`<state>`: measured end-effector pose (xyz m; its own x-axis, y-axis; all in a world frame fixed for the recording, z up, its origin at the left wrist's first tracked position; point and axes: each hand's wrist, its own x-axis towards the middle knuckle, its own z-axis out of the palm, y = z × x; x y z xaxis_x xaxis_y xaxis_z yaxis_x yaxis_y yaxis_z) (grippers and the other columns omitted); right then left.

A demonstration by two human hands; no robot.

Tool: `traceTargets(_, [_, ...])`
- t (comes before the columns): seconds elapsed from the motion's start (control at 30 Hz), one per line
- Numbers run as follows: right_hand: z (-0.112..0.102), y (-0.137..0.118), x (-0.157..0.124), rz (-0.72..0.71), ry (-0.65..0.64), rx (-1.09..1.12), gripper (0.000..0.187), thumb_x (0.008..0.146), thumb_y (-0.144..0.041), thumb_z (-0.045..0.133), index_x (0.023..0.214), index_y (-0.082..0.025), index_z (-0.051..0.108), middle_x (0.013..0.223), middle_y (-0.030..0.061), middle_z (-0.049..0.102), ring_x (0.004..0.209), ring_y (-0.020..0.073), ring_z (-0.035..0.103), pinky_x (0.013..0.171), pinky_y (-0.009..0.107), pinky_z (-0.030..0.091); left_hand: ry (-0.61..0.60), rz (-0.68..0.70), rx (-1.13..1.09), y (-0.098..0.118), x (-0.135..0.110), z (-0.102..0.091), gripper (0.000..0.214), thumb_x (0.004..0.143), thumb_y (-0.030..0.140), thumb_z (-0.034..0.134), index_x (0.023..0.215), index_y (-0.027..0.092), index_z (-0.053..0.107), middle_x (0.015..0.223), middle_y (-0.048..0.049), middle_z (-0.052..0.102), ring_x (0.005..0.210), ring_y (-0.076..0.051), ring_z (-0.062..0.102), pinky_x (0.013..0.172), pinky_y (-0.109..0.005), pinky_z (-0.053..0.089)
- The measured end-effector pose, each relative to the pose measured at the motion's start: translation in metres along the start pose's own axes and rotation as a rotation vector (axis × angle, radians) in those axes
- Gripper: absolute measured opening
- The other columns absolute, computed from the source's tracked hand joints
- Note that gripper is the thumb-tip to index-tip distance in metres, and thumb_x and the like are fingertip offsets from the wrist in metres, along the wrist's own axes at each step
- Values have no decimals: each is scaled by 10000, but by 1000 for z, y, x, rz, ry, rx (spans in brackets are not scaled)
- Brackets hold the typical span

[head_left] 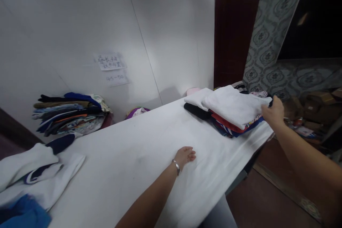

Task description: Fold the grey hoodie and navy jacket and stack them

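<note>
My right hand (pixel 274 113) is at the right end of a folded white garment (pixel 229 101), its fingers closed on the cloth edge. That garment lies on top of a stack of folded clothes (pixel 227 124), where red, blue and striped layers show below it. A black folded piece (pixel 197 111) sticks out at the stack's left side. My left hand (pixel 185 156), with a silver bracelet at the wrist, is over the white table (pixel 128 156). Its fingers are loosely bent and partly spread, and nothing is in them.
Loose white and navy garments (pixel 29 164) and a blue cloth (pixel 25 212) lie at the table's left end. Another clothes pile (pixel 72 114) stands behind it, by the pale wall with paper labels (pixel 113 69). Boxes (pixel 317 105) are at the far right.
</note>
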<state>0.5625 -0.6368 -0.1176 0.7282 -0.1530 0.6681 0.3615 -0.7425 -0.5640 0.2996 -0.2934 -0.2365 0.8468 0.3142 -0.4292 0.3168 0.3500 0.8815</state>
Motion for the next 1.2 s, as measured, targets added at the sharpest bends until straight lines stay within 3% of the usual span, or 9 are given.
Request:
traceTargets(0.07, [6, -19, 6, -316, 16, -103, 396, 823, -236, 512, 1189, -89, 554, 1278, 249, 523, 1203, 307, 483, 999, 429, 382, 4, 22, 55, -5, 0, 1, 163, 799, 205, 670, 914, 112, 602, 812, -79, 684, 616, -119, 639, 708, -297, 537])
traceTargets(0.17, [23, -67, 14, -572, -99, -46, 407, 866, -330, 484, 1220, -151, 576, 1389, 182, 463, 1290, 319, 405, 1045, 484, 328, 16, 63, 106, -12, 1, 4, 211, 757, 235, 710, 902, 118, 611, 792, -70, 680, 592, -110, 623, 673, -287, 530])
traceTargets(0.33, [59, -132, 29, -685, -132, -101, 559, 912, -397, 394, 1438, -211, 356, 1517, 133, 311, 1393, 334, 240, 1057, 555, 256, 32, 257, 210, -31, -2, 7, 161, 754, 257, 662, 866, 144, 634, 758, -22, 658, 578, -93, 587, 586, -237, 488])
traceTargets(0.43, [90, -133, 31, -703, -232, -194, 578, 925, -436, 331, 1467, -237, 299, 1539, 107, 278, 1412, 325, 190, 1078, 584, 185, 45, 330, 276, -40, -4, 8, 122, 753, 224, 621, 855, 166, 651, 747, 0, 655, 599, -90, 575, 580, -220, 471])
traceTargets(0.57, [131, -111, 19, -630, -705, -431, 496, 919, -481, 292, 1329, -293, 498, 1441, 89, 445, 1317, 335, 354, 1021, 633, 248, 53, 328, 293, -43, -5, 8, 128, 750, 192, 582, 855, 173, 652, 744, 3, 655, 598, -96, 576, 582, -229, 471])
traceTargets(0.63, [143, -102, 15, -607, -782, -485, 485, 922, -484, 273, 1294, -307, 528, 1431, 83, 455, 1286, 331, 385, 994, 641, 273, 58, 323, 296, -42, -5, 8, 136, 750, 187, 571, 860, 173, 651, 753, 0, 657, 603, -97, 579, 580, -228, 469])
traceTargets(0.83, [146, -100, 22, -614, -752, -380, 424, 924, -417, 317, 1193, -297, 621, 1380, 71, 517, 1264, 323, 412, 981, 589, 298, 62, 312, 302, -40, -6, 11, 143, 744, 166, 557, 855, 173, 646, 747, 3, 650, 599, -95, 573, 573, -222, 464])
traceTargets(1.0, [156, -124, 13, -693, -662, -241, 315, 895, -337, 433, 1060, -268, 692, 1301, 62, 582, 1280, 327, 383, 1014, 577, 231, 84, 318, 294, -39, -8, 12, 121, 743, 163, 567, 831, 178, 648, 733, 0, 654, 592, -100, 575, 574, -224, 455])
traceTargets(1.2, [172, -142, 1, -707, -639, -253, 253, 863, -286, 476, 828, -241, 722, 1086, 78, 669, 1206, 322, 406, 987, 575, 214, 104, 310, 306, -37, -10, 13, 115, 752, 165, 567, 830, 180, 651, 728, -1, 650, 590, -104, 578, 558, -223, 447])
